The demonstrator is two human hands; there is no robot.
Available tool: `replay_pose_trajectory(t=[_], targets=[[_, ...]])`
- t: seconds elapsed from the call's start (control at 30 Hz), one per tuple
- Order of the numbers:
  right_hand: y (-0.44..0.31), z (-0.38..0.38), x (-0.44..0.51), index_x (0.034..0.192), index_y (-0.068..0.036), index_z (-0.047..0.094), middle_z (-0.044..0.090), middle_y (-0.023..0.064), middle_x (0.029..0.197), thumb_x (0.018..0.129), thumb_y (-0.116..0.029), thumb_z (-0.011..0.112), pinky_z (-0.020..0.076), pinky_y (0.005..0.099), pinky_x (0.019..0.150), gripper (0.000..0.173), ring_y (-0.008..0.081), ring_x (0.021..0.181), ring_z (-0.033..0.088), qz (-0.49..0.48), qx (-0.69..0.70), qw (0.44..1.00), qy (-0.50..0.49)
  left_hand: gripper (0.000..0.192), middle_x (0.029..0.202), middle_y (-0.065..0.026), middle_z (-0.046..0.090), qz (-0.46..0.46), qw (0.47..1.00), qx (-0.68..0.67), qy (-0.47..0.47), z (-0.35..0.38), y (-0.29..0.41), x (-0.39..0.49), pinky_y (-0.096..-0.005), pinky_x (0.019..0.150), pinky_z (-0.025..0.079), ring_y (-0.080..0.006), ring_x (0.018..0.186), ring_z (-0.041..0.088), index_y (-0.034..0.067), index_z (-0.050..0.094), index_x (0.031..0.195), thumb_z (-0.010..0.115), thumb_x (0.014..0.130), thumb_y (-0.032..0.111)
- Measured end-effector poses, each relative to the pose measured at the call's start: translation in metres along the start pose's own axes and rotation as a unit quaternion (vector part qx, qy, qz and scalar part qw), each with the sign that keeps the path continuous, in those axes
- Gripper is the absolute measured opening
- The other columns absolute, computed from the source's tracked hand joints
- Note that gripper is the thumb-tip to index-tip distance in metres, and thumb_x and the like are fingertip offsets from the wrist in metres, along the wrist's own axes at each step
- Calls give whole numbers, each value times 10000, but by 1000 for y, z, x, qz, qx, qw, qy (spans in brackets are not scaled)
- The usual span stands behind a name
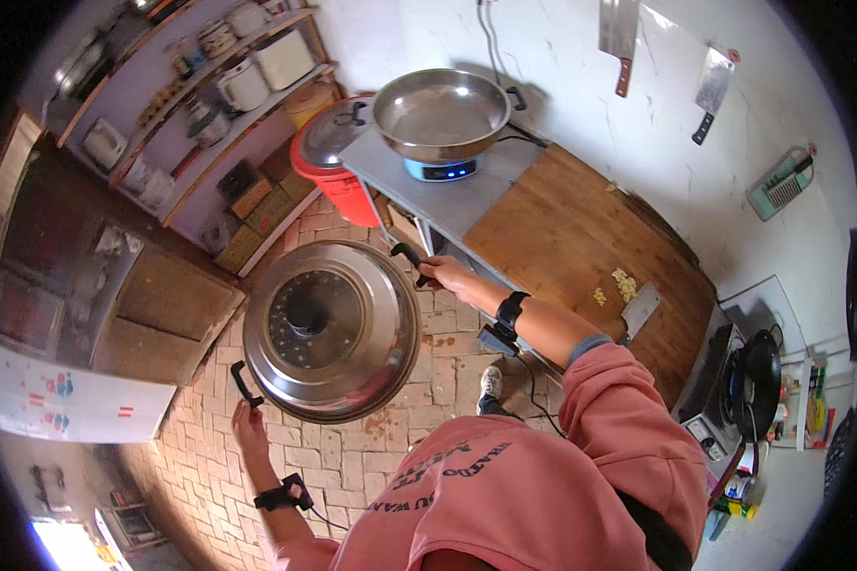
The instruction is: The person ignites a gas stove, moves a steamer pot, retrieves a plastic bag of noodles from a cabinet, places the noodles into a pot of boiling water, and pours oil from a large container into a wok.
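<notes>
A large metal steamer pot with a domed lid (328,385) is held above the brick floor. Set in the lid is a see-through centre with a black knob (307,314). My left hand (248,426) grips the black handle (245,385) at the pot's lower left. My right hand (443,273) is closed on the other black handle (407,253) at the upper right. A wide, shallow steel pan (443,118) rests on a small electric cooker base (439,170) with lit blue marks, on the metal end of the counter. The pan looks empty.
A wooden board (585,228) carries chopped pale bits (624,285) and a cleaver (641,311). Beside the counter stands a red bucket (346,196) with a metal lid. A black wok (757,385) sits on the stove at right. Cleavers (618,43) hang on the wall. Shelves (221,135) line the left.
</notes>
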State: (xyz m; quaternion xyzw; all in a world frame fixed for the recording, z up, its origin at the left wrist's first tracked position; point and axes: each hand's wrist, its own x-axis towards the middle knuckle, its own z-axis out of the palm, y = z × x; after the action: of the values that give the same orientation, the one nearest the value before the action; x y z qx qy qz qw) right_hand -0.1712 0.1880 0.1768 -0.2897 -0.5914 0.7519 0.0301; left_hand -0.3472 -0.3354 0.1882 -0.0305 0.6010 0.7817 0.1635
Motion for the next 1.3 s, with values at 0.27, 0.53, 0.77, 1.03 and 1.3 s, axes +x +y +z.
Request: replay_pose_trajectory(t=[0.27,0.53,0.77,1.03,1.3], targets=[[0,-209,-30,1114,-22,631,606,12,829,933,-177,558,419,262,551,249,111,661,533,26,33,986,161,155,825,6,615,-91,994,16,-55,203,-104,41,-204,616,451,-81,674,533,51,622,1035,608,905,135],[-12,-398,-68,1184,-8,603,566,-4,772,960,-268,527,376,245,543,351,90,607,461,-5,-10,972,233,126,807,3,612,-191,964,11,-187,395,-193,31,-227,613,460,-92,686,552,38,612,1016,570,922,111],[-12,-506,-67,1271,-40,554,619,90,1003,962,-260,504,464,323,658,383,150,716,525,58,-104,955,271,147,863,0,587,-251,931,71,-256,481,-227,0,-226,699,464,-89,752,534,32,595,1031,554,935,135],[-1,-539,-63,1359,-4,430,577,128,1157,921,-232,532,482,372,761,504,220,844,577,34,-133,926,353,240,898,0,594,-300,879,146,-341,499,-228,-20,-241,732,453,-105,776,543,20,583,1112,579,918,161],[-192,-395,-113,1159,-84,589,537,-58,887,937,-208,529,326,182,548,261,25,635,381,-207,-151,839,479,253,889,17,605,-381,815,185,-396,384,-189,51,-233,678,478,-77,757,548,66,616,1075,620,890,239]])
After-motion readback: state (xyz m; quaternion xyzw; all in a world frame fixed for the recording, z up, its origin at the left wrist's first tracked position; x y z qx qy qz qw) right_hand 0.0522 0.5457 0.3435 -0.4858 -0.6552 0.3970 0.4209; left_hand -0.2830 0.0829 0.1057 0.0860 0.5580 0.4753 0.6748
